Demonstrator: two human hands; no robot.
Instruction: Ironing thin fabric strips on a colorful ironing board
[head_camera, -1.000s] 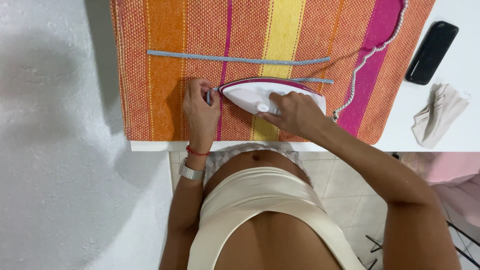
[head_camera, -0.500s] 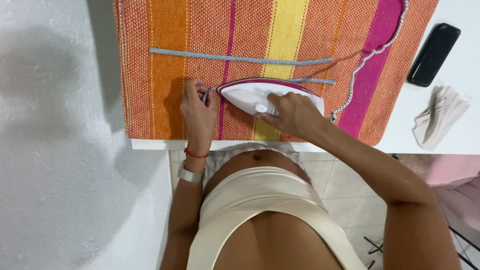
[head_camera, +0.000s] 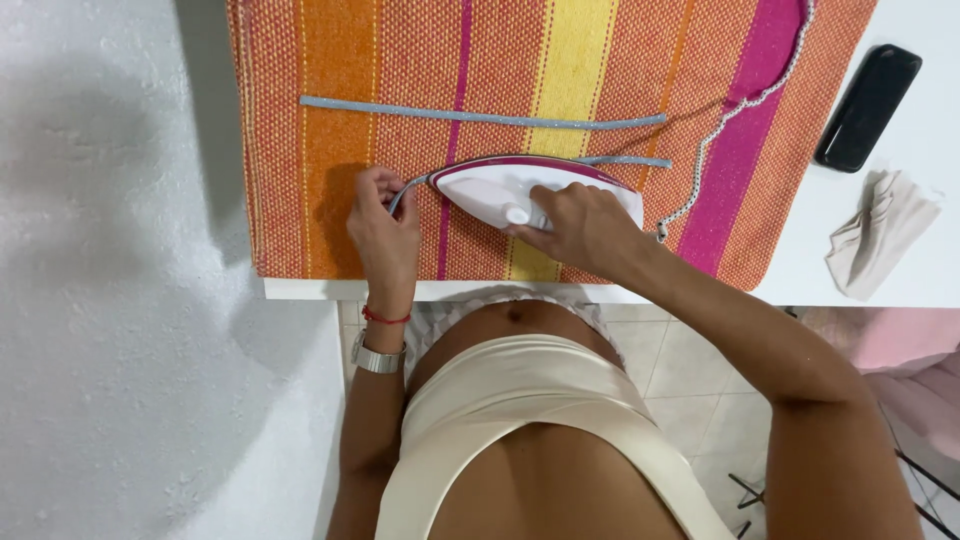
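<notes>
White bench (head_camera: 860, 290) draped with a striped orange, yellow and pink woven cloth (head_camera: 330, 150), serving as a padded pressing surface. At centre, a white and magenta iron (head_camera: 500, 185) rests sole-down on a thin grey fabric strip (head_camera: 625, 161), its nose pointing to 9 o'clock. The right hand (head_camera: 580, 228) wraps the handle, fingers curled tight around it. At 9 o'clock of the nose, the left hand (head_camera: 385, 228) pinches the strip's free end, apparently to hold it taut and flat. A second grey strip (head_camera: 480, 113) lies at 12 o'clock; a braided cord (head_camera: 745, 105) runs toward 2 o'clock; a black phone (head_camera: 868, 107) and a beige rag (head_camera: 880, 245) lie at 3 o'clock.
</notes>
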